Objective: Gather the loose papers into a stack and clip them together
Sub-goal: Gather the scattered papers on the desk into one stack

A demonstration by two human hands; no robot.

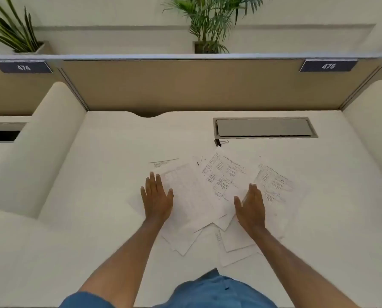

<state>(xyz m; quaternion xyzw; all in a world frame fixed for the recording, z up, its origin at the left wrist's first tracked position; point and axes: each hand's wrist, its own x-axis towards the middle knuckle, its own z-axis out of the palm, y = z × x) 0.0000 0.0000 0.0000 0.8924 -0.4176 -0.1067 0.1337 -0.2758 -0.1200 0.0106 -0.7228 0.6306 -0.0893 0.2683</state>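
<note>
Several loose white printed papers (221, 181) lie fanned and overlapping in the middle of the white desk (110, 165). My left hand (156, 196) rests flat, fingers apart, on the left edge of the spread. My right hand (251, 206) lies flat with fingers together on the sheets at the right. Neither hand grips a sheet. A small black binder clip (218, 142) with silver handles sits on the desk just beyond the papers' far edge, apart from both hands.
A grey cable-tray lid (263, 127) is set into the desk behind the clip. White rounded side dividers (41, 138) and a tan back panel (185, 85) enclose the desk. Potted plants (207, 23) stand on the ledge above.
</note>
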